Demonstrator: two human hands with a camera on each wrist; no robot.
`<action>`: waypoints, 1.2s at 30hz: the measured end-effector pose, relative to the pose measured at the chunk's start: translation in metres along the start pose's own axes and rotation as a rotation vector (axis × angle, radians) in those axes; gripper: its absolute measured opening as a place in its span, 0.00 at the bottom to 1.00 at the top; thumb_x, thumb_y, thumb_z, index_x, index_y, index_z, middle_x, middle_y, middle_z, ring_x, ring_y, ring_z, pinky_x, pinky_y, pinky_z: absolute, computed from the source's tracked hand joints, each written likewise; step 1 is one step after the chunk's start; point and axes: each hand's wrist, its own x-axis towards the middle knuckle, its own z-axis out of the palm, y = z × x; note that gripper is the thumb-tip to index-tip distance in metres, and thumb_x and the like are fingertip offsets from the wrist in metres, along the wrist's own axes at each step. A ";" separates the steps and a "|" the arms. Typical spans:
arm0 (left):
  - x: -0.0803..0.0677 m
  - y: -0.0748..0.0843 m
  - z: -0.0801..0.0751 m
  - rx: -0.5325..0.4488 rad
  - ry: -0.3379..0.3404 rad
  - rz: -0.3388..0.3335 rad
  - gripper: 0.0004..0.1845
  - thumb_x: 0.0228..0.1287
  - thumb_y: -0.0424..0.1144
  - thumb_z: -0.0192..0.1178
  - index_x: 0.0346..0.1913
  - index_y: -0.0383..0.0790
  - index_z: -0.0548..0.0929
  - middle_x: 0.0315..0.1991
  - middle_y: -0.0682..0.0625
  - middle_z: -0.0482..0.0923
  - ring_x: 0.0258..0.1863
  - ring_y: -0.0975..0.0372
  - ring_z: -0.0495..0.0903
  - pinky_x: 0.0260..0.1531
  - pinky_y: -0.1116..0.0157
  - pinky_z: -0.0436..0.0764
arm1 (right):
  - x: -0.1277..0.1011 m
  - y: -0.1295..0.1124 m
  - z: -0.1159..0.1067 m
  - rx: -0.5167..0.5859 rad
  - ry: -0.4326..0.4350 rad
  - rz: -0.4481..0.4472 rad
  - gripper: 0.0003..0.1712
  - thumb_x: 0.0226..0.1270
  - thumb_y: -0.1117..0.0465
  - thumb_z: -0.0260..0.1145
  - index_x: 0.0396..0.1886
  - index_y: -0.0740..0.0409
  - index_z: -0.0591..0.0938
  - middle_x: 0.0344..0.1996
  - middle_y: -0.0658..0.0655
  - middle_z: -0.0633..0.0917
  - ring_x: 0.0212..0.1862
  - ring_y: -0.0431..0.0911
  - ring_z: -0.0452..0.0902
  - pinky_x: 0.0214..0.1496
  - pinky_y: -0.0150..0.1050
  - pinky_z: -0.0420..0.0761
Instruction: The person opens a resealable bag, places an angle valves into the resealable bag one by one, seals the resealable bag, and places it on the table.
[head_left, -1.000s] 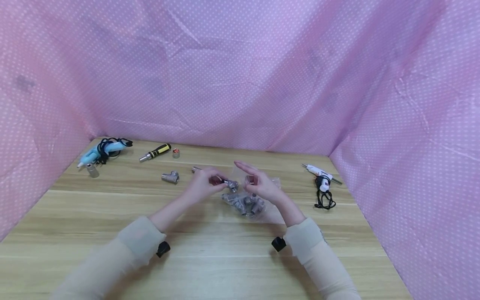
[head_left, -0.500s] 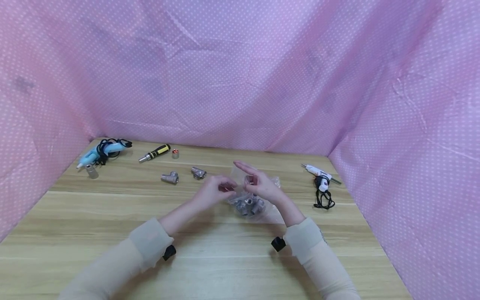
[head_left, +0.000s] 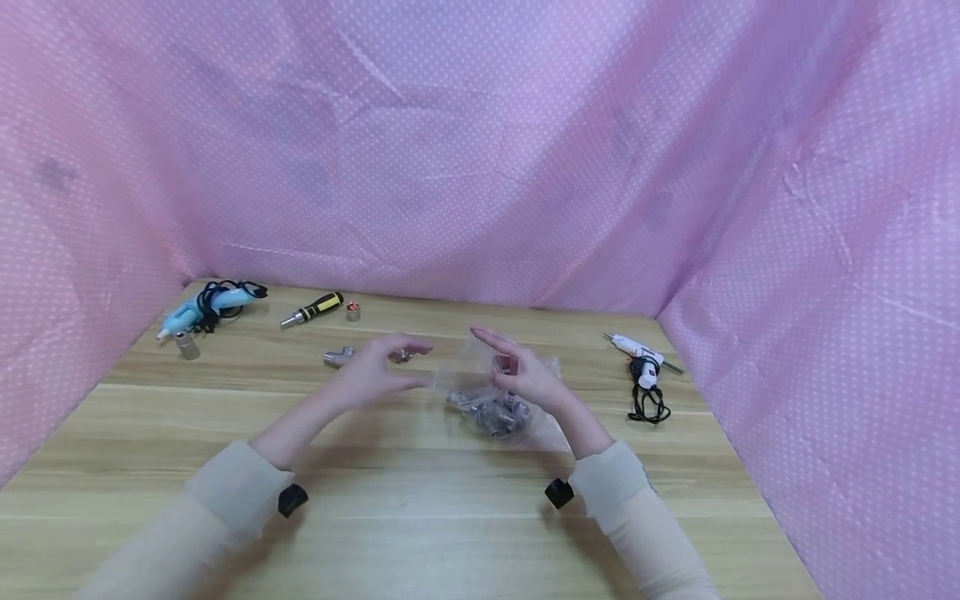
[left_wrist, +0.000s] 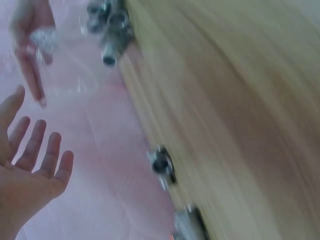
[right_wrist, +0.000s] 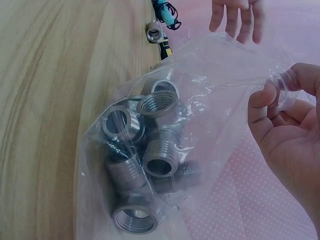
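Note:
My right hand [head_left: 528,375] pinches the upper edge of a clear plastic bag [right_wrist: 215,90] between thumb and fingers, its index finger stretched out in the head view. Several silver threaded pipe fittings [right_wrist: 160,155] lie heaped in the bottom of the bag, close over the table. My left hand [head_left: 367,375] is left of the bag with thumb and fingers spread apart and nothing in them. Behind its fingers a tee fitting [head_left: 402,356] is partly hidden. Another tee fitting [head_left: 337,357] lies farther left, partly covered by the same hand.
On the wooden table [head_left: 420,517], a blue corded tool [head_left: 206,308] and a metal cylinder [head_left: 187,346] sit at back left. A yellow-black screwdriver [head_left: 313,309] lies beside a small metal piece [head_left: 353,312]. A white corded tool [head_left: 637,354] is at right. Pink dotted cloth [head_left: 480,167] encloses the sides.
A second ago my left hand held a tee fitting by the bag. It reached the bag's mouth, and now it is back to the left, empty and spread. My right hand stays put.

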 end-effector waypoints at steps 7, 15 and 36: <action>-0.013 -0.028 -0.034 0.049 -0.032 0.006 0.32 0.49 0.45 0.72 0.59 0.45 0.75 0.58 0.48 0.76 0.60 0.51 0.71 0.62 0.45 0.66 | 0.000 0.000 0.001 -0.003 -0.003 0.006 0.38 0.61 0.77 0.56 0.71 0.65 0.56 0.73 0.64 0.54 0.24 0.36 0.65 0.22 0.37 0.73; -0.020 -0.072 -0.060 0.097 -0.091 -0.046 0.35 0.51 0.41 0.71 0.64 0.40 0.70 0.64 0.41 0.68 0.66 0.45 0.62 0.64 0.42 0.62 | -0.001 0.001 0.001 0.005 0.003 0.024 0.38 0.61 0.77 0.55 0.72 0.63 0.57 0.73 0.61 0.55 0.25 0.36 0.67 0.23 0.39 0.74; -0.017 -0.141 -0.072 0.062 -0.218 -0.147 0.25 0.56 0.25 0.62 0.59 0.28 0.72 0.53 0.34 0.76 0.54 0.41 0.74 0.57 0.44 0.72 | -0.001 -0.002 0.001 -0.010 -0.003 0.008 0.38 0.59 0.79 0.54 0.70 0.68 0.57 0.73 0.66 0.53 0.25 0.36 0.67 0.23 0.34 0.72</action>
